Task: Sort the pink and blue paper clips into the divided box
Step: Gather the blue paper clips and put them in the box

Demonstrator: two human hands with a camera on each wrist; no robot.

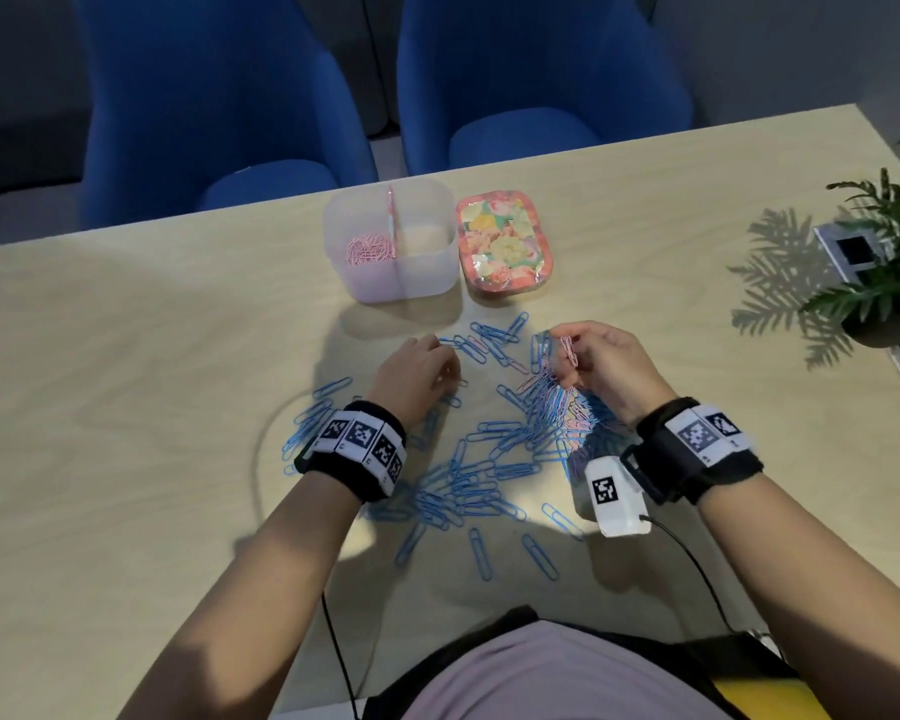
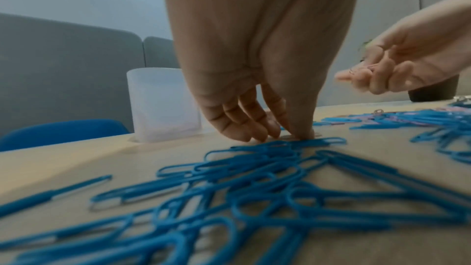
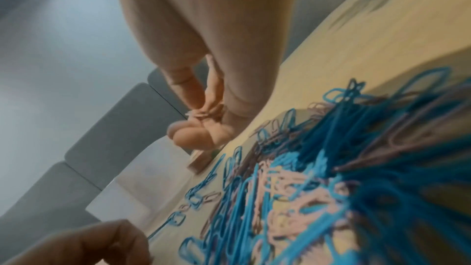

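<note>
The translucent divided box [image 1: 427,283] stands at the table's far middle, with pink paper clips [image 1: 367,249] in its left compartment; the right one looks bare. Blue paper clips [image 1: 468,480] lie scattered in front of it. A mixed pink and blue pile [image 1: 572,413] sits under my right hand [image 1: 567,350], which is raised and pinches a few pink clips [image 1: 570,348], also seen as pink clips [image 2: 367,67] in the left wrist view. My left hand [image 1: 450,363] reaches down, its fingertips [image 2: 265,136] touching the table at the edge of the blue clips [image 2: 254,178].
A floral lid [image 1: 505,246] lies right of the box. A potted plant [image 1: 884,272] stands at the right table edge. Two blue chairs [image 1: 219,96] face the far side. Camera cables trail off the near edge.
</note>
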